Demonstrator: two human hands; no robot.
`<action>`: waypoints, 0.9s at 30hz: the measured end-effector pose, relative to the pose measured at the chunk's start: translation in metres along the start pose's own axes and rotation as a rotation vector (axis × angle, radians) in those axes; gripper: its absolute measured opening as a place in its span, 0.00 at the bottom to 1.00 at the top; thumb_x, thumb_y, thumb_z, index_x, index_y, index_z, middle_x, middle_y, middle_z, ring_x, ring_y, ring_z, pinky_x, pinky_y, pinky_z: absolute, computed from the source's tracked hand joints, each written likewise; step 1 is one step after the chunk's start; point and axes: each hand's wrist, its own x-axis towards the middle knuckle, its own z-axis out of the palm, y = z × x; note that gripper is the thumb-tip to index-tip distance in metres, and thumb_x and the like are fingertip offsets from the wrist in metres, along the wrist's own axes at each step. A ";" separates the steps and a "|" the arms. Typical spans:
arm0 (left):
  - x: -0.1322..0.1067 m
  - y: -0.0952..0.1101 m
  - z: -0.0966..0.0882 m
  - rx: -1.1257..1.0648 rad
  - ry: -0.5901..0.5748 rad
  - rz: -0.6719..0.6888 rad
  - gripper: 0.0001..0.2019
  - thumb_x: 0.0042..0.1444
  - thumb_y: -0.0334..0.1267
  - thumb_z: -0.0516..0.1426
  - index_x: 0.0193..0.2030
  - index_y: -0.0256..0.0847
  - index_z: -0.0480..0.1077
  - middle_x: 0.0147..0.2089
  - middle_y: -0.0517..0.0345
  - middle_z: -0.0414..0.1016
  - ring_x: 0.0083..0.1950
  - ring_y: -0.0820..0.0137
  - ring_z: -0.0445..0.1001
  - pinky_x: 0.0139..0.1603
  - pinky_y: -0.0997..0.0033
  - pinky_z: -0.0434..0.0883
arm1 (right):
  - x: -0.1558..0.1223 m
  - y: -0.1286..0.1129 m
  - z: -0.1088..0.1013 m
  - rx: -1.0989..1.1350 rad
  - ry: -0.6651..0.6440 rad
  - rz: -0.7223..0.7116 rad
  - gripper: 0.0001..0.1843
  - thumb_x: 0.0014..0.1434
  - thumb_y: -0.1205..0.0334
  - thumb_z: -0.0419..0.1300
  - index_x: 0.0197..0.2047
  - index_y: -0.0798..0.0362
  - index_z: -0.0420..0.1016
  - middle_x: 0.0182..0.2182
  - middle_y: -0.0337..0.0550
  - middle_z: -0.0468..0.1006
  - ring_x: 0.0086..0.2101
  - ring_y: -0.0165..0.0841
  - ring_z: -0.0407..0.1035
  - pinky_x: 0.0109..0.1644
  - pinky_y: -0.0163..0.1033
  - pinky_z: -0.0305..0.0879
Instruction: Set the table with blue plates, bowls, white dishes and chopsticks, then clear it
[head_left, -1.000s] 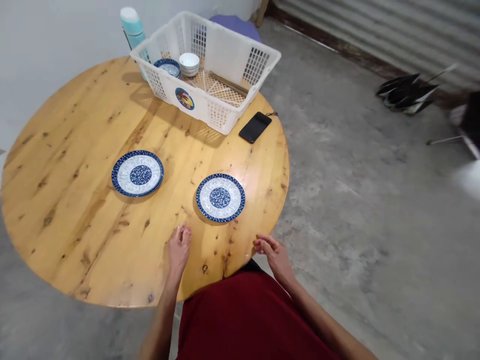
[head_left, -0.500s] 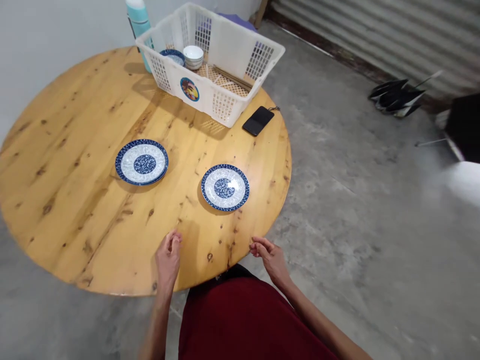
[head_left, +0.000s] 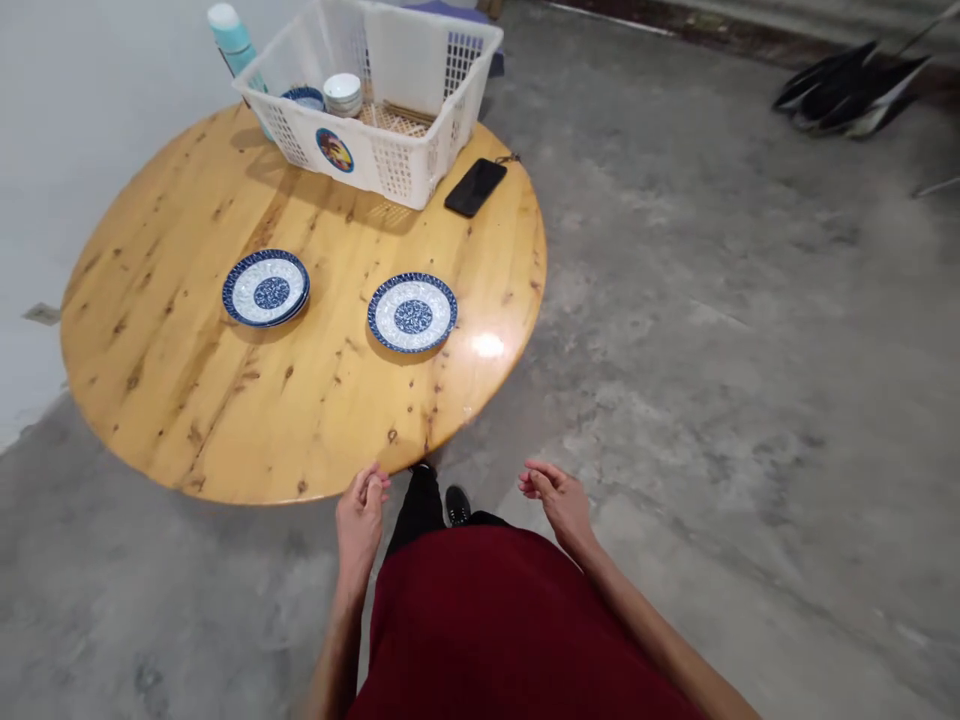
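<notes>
My left hand is at the table's near edge, its fingers loosely curled together with nothing visible in them. Over the floor, right of the table, my right hand is closed in much the same way and holds nothing I can see. On the wooden table, two patterned places stand out: a blue-and-white plate nearer me, and to its left a blue-and-white stack of plates, with a second rim showing under the top one. Neither hand touches them.
A white plastic basket at the table's back holds bowls, a blue-rimmed dish and thin brown sticks. A turquoise bottle stands behind it; a black phone lies beside it. A folded umbrella rests on the floor.
My body and view have shifted back and to the right, so the table sits farther off. Both hands have drawn away from the tabletop, still curled. The plates and basket stayed put.
</notes>
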 end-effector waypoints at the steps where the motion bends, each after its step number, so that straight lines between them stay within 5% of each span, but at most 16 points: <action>1: -0.010 -0.002 0.003 -0.007 -0.006 0.007 0.24 0.55 0.55 0.60 0.47 0.36 0.77 0.40 0.47 0.82 0.42 0.61 0.81 0.40 0.65 0.79 | -0.006 0.007 -0.007 0.003 -0.005 0.002 0.25 0.42 0.45 0.66 0.38 0.55 0.78 0.27 0.44 0.80 0.27 0.36 0.74 0.35 0.42 0.72; 5: -0.053 -0.016 0.004 -0.061 0.032 -0.010 0.24 0.54 0.53 0.60 0.49 0.35 0.77 0.41 0.46 0.82 0.42 0.61 0.82 0.40 0.65 0.79 | -0.017 0.022 -0.019 -0.014 -0.056 -0.012 0.24 0.42 0.46 0.64 0.38 0.55 0.78 0.27 0.44 0.80 0.27 0.35 0.74 0.34 0.42 0.72; 11: -0.106 -0.045 -0.009 -0.098 0.145 -0.052 0.24 0.53 0.53 0.60 0.48 0.35 0.76 0.42 0.45 0.82 0.41 0.62 0.82 0.39 0.65 0.79 | -0.023 0.021 -0.008 -0.082 -0.253 -0.108 0.21 0.44 0.48 0.62 0.37 0.53 0.77 0.27 0.42 0.79 0.26 0.34 0.73 0.34 0.40 0.71; 19: -0.096 -0.046 -0.028 -0.114 0.086 -0.004 0.25 0.52 0.55 0.60 0.48 0.35 0.76 0.42 0.45 0.82 0.41 0.62 0.82 0.39 0.64 0.79 | -0.052 0.041 -0.005 -0.154 -0.267 -0.082 0.20 0.45 0.50 0.57 0.38 0.53 0.76 0.27 0.41 0.79 0.27 0.34 0.74 0.33 0.39 0.70; 23: -0.085 -0.052 -0.066 -0.091 0.073 -0.004 0.28 0.51 0.57 0.60 0.49 0.34 0.75 0.42 0.44 0.82 0.42 0.61 0.82 0.40 0.64 0.80 | -0.065 0.045 0.023 -0.174 -0.223 -0.079 0.17 0.46 0.54 0.55 0.37 0.53 0.75 0.27 0.41 0.79 0.26 0.33 0.73 0.32 0.37 0.69; 27: -0.077 -0.075 -0.134 -0.070 0.114 -0.059 0.31 0.47 0.60 0.61 0.48 0.34 0.75 0.42 0.44 0.82 0.43 0.58 0.82 0.41 0.62 0.80 | -0.090 0.051 0.087 -0.189 -0.241 -0.122 0.15 0.47 0.57 0.55 0.35 0.52 0.77 0.24 0.39 0.79 0.24 0.32 0.73 0.31 0.36 0.68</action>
